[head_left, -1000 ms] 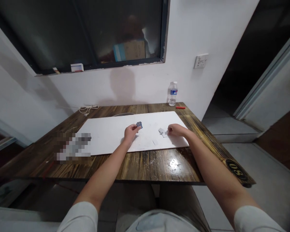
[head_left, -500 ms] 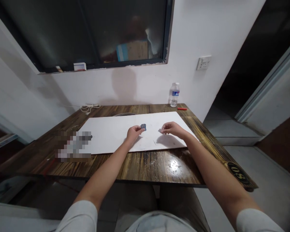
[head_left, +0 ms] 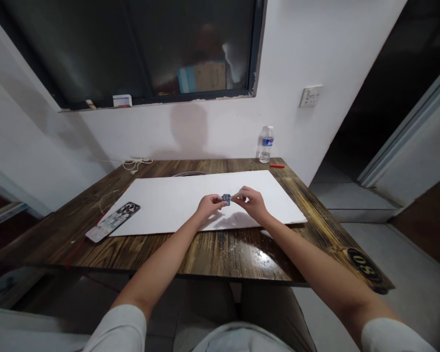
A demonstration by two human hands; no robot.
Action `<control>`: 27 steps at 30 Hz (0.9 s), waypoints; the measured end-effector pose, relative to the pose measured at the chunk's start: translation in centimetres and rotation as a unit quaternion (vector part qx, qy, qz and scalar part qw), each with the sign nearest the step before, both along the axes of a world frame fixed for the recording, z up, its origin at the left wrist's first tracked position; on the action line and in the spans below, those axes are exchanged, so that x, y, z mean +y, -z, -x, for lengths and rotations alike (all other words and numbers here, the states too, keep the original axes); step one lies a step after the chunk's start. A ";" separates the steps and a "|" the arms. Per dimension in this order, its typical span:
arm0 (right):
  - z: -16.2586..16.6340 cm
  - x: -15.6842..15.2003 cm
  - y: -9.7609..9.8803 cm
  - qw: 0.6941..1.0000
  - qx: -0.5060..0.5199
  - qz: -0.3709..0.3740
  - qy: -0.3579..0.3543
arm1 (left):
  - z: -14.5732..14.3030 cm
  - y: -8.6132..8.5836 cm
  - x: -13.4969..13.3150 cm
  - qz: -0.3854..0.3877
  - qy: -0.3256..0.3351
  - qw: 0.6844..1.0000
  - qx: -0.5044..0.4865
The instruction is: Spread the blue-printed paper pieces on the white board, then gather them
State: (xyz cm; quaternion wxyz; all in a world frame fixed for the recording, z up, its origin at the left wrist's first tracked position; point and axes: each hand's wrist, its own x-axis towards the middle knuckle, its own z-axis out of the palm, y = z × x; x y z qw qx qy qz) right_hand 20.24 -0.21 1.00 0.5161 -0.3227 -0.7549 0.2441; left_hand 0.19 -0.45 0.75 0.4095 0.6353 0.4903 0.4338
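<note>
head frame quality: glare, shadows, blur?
Head view: glare on the table near its front edge; head view: shadows on the wall and, under left hand and right hand, the white board; head view: outer edges look stretched and soft, details on the small blue piece unreadable.

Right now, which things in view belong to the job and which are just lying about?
In the job, it seems:
small blue piece, held by the left fingers, right fingers near it
white board under them

Just lying about:
phone
plastic bottle
red stick-like item
white cord
</note>
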 end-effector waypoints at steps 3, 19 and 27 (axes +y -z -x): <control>-0.4 -0.3 0.0 0.995 -0.063 -0.073 -0.012 | -0.1 0.2 0.2 0.018 0.017 1.000 -0.001; -1.2 1.4 0.9 0.924 -0.162 -0.346 -0.016 | 0.4 0.5 0.2 0.028 0.098 0.992 -0.068; -1.0 1.4 1.1 0.916 -0.223 -0.331 0.030 | 0.6 -0.1 -0.2 0.026 0.083 0.993 -0.076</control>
